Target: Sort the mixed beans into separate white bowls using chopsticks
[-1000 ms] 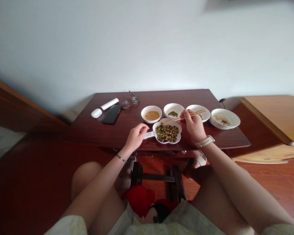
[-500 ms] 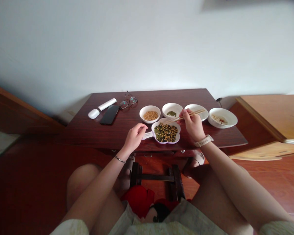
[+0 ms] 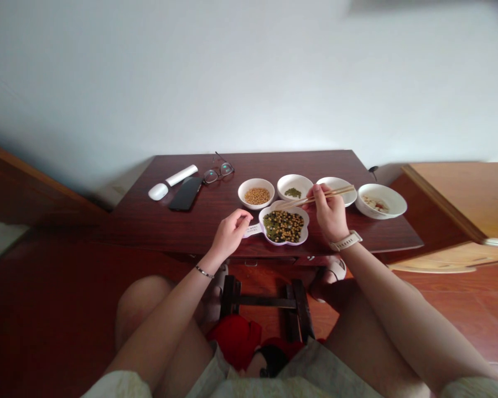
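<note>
Right hand pinches wooden chopsticks firmly between thumb and fingers, and the tips reach over the top rim of the flower-shaped dish of mixed green and yellow beans! Any bean in those tips? Too small to tell. Left hand sits close by, fingers loosely curled, just beside the dish's white handle. The dish lies near the edge of the dark wooden table, right in front of a bowl of yellow beans and a bowl of green beans.
</note>
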A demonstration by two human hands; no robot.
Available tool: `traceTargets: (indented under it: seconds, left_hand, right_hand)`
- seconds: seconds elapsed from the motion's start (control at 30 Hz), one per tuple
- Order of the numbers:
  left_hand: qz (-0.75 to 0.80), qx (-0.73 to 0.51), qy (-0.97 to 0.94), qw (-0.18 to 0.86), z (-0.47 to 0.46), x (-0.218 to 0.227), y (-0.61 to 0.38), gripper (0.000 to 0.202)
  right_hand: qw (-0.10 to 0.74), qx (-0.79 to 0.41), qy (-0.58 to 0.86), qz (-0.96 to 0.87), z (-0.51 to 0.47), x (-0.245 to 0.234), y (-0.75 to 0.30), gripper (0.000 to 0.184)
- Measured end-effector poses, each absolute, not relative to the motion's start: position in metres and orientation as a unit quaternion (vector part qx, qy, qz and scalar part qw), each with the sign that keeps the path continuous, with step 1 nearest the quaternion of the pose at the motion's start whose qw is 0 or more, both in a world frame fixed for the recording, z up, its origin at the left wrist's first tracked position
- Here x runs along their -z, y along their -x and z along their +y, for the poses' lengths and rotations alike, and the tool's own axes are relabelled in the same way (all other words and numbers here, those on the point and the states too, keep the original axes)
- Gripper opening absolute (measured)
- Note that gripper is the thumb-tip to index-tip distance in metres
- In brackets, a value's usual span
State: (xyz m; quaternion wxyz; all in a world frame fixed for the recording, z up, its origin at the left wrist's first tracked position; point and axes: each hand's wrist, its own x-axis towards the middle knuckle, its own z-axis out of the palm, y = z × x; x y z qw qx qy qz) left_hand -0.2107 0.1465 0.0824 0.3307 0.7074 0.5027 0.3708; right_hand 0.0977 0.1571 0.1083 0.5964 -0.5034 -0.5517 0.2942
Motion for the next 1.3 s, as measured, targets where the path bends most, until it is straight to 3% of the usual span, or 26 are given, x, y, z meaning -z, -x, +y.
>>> traceTargets:
  seconds: [0.6, 1.3]
  left_hand:
    - [0.501, -0.371, -0.709, 0.33, 0.145, -0.083, 0.211, 0.033]
    - [0.501, -0.37, -0.708, 0.333, 0.146, -0.081, 0.212, 0.034]
  right_hand:
    - [0.58, -0.221, 0.539, -0.569, 0.152, -0.108, -0.108, 0.056]
    - [0.569, -0.241, 0.53, -0.581, 0.15, -0.112, -0.106, 0.055]
